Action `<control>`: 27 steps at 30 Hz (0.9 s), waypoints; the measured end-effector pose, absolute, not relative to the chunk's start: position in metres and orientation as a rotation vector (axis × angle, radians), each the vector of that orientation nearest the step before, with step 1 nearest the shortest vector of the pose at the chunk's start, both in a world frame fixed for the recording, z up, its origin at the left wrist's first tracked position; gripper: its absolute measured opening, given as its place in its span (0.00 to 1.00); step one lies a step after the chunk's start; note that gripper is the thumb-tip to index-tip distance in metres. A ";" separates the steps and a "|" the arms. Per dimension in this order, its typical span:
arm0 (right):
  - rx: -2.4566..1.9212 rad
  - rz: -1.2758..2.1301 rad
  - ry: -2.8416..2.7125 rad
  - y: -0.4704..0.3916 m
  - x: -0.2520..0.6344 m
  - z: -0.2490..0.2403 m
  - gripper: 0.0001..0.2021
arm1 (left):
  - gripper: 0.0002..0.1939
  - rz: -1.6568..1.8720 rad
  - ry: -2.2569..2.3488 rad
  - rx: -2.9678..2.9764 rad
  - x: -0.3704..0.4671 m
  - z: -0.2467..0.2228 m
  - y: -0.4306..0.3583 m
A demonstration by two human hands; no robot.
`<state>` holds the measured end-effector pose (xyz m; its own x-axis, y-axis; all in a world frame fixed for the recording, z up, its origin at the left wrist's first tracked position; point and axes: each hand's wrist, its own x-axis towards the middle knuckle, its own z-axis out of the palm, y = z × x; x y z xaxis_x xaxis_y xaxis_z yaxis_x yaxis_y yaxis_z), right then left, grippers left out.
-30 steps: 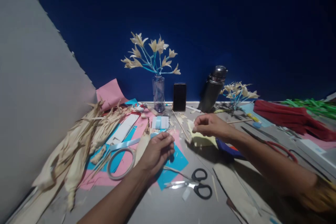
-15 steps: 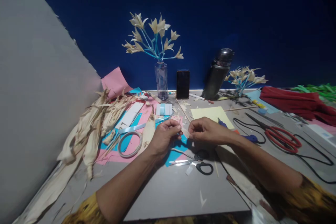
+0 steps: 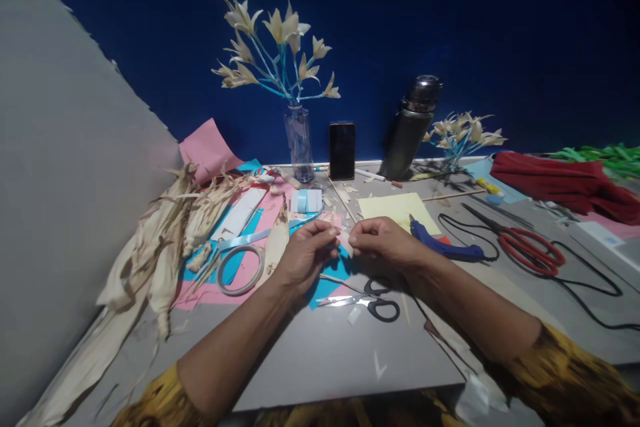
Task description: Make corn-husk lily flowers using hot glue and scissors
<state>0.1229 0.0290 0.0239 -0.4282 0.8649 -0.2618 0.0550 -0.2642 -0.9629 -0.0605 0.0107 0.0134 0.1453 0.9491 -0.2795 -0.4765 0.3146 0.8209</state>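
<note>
Both hands meet over the middle of the table, above blue and pink paper. My left hand (image 3: 311,252) is closed, its thumb and forefinger pinching one side of a small pale piece (image 3: 346,240) that looks like husk. On the other side, my right hand (image 3: 381,240) pinches the same piece. Just below the hands lie black-handled scissors (image 3: 383,309), blades pointing left. A roll of tape (image 3: 241,269) rests left of my left hand, beside a dried husk (image 3: 277,240). Behind my right hand is a yellow paper (image 3: 393,208), with a blue glue gun (image 3: 445,245) to its right.
Dried husks (image 3: 135,253) heap along the left. At the back stand a vase (image 3: 299,147) of husk flowers, a phone (image 3: 342,151) and a tilted flask (image 3: 409,130). Large red-handled scissors (image 3: 531,250), a black cord and a red cloth (image 3: 555,185) lie right.
The view has shifted, so table items appear slightly higher and farther left. My right hand has moved off the glue gun's line of sight, showing more of it; both hands still pinch the pale piece.
</note>
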 end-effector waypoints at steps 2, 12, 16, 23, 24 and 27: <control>-1.117 1.844 -1.225 0.030 0.124 0.022 0.14 | 0.14 1.150 0.906 0.626 -0.061 0.015 0.010; -1.121 1.557 -1.142 0.025 0.119 0.017 0.16 | 0.10 1.130 1.007 0.881 -0.058 0.003 0.006; -1.174 1.426 -1.201 0.022 0.116 0.020 0.14 | 0.08 1.141 1.064 0.908 -0.059 0.000 0.006; -1.174 1.497 -1.206 0.019 0.111 0.021 0.12 | 0.11 1.146 1.061 0.906 -0.056 0.001 0.004; -1.173 1.501 -1.201 0.019 0.111 0.021 0.11 | 0.11 1.150 1.052 0.900 -0.056 0.001 0.004; -1.182 1.488 -1.188 0.021 0.111 0.020 0.11 | 0.12 1.175 1.056 0.864 -0.057 -0.001 0.006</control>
